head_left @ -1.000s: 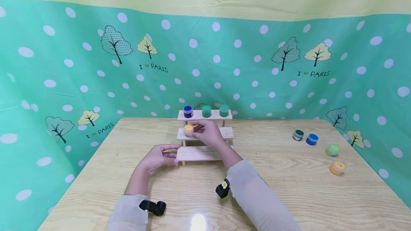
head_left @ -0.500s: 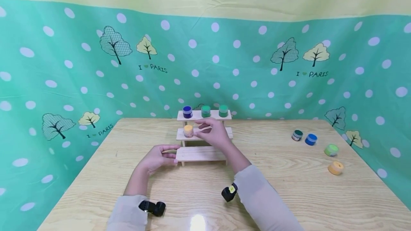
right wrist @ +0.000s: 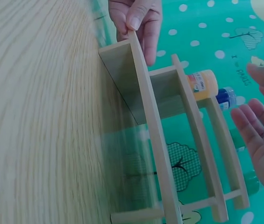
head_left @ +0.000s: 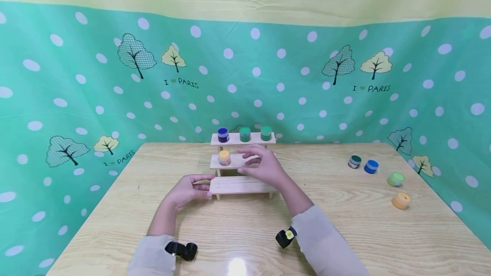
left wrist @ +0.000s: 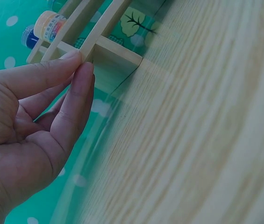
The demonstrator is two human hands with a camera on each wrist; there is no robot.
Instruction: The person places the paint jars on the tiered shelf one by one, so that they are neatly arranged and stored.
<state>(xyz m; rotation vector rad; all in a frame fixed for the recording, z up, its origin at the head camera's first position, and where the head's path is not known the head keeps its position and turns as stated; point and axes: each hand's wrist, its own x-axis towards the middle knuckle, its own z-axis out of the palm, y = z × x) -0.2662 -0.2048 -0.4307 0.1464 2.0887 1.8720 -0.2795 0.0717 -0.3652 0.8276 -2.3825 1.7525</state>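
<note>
A three-step wooden display stand [head_left: 241, 185] is in the middle of the table. My left hand [head_left: 187, 191] pinches the left end of its lowest step between thumb and fingers, plain in the left wrist view. An orange paint jar [head_left: 224, 158] stands upright at the left of the middle step. Just right of that jar, my right hand [head_left: 267, 168] hovers with fingers spread apart, holding nothing. Along the top step stand a dark blue jar [head_left: 223, 135], a green jar [head_left: 244, 134] and another green jar [head_left: 266, 133]. The right hand covers part of the middle step.
Toward the table's right side are a dark green jar [head_left: 354, 162], a blue jar [head_left: 371, 166], a light green jar [head_left: 396, 179] and an orange jar [head_left: 401, 200]. A dotted green curtain [head_left: 291, 76] hangs behind the table [head_left: 322, 208].
My right hand has let go of the orange jar on the middle step and drawn away to the right. The left hand keeps its grip on the stand.
</note>
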